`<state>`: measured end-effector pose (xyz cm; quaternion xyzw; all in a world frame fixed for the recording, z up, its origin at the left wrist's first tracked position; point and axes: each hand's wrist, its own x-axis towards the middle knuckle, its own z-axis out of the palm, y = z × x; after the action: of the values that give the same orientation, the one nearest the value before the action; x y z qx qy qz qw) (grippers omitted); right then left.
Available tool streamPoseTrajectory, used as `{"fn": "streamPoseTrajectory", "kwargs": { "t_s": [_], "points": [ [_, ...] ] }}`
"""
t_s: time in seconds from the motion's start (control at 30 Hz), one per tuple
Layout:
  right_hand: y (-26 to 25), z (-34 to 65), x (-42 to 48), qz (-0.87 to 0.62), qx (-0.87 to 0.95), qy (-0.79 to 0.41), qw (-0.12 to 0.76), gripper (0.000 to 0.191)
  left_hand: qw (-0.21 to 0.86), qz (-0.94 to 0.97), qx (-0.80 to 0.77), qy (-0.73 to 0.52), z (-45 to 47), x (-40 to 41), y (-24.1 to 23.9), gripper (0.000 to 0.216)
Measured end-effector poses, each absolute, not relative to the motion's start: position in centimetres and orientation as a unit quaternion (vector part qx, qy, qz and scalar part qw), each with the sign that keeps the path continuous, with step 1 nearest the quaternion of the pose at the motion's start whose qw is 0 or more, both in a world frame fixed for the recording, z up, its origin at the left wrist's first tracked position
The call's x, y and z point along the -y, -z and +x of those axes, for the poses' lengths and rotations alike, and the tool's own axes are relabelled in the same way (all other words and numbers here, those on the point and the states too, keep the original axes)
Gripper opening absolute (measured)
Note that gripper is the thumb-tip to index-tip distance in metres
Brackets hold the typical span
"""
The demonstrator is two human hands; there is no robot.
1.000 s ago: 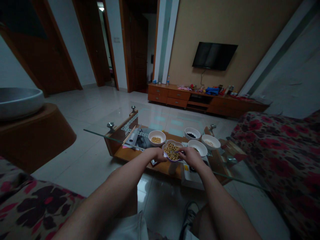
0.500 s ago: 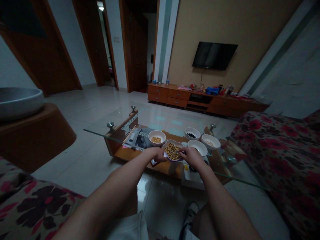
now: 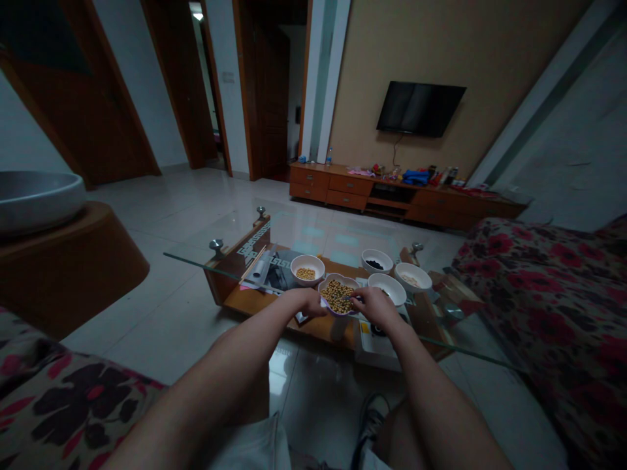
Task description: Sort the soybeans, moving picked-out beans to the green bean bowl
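Note:
A purple-rimmed bowl [image 3: 327, 286] full of yellow beans stands on the glass coffee table [image 3: 220, 269] in front of me. My left hand [image 3: 309, 303] grips the bowl's near left rim. My right hand [image 3: 373, 306] is at the bowl's right edge, its fingertips pinched among the beans; what they hold is too small to tell. Around it stand white bowls: one with a few yellow beans [image 3: 307, 269], one with dark beans [image 3: 377, 262], and two more [image 3: 388, 288] [image 3: 413, 277] on the right.
Papers and a wooden frame lie under the glass top. Floral sofas [image 3: 553, 307] flank the table on the right and near left. A TV [image 3: 420, 108] hangs over a low wooden cabinet [image 3: 353, 189]. A grey basin [image 3: 34, 199] sits on a stand, left.
My right hand's fingers have shifted slightly inside the bean bowl. My left hand stays on the rim.

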<state>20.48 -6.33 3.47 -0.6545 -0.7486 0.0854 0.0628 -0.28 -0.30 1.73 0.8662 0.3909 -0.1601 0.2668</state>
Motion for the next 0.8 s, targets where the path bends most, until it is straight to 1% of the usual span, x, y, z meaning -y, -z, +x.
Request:
{"fn": "streamPoseTrajectory", "kwargs": {
  "t_s": [0.2, 0.43, 0.8],
  "points": [
    [-3.5, 20.4, 6.3, -0.657, 0.745, -0.082, 0.073, 0.027, 0.269, 0.872, -0.378, 0.157, -0.3, 0.2, -1.6, 0.04],
    [-4.1, 19.8, 6.6, -0.652, 0.748, -0.066, 0.109, 0.029, 0.279, 0.868, -0.381, 0.157, -0.3, 0.3, -1.7, 0.039],
    [-4.2, 16.3, 4.8, -0.655, 0.727, -0.017, 0.203, 0.031, 0.269, 0.868, -0.388, 0.156, -0.2, 0.4, -1.7, 0.036]
  ]
}}
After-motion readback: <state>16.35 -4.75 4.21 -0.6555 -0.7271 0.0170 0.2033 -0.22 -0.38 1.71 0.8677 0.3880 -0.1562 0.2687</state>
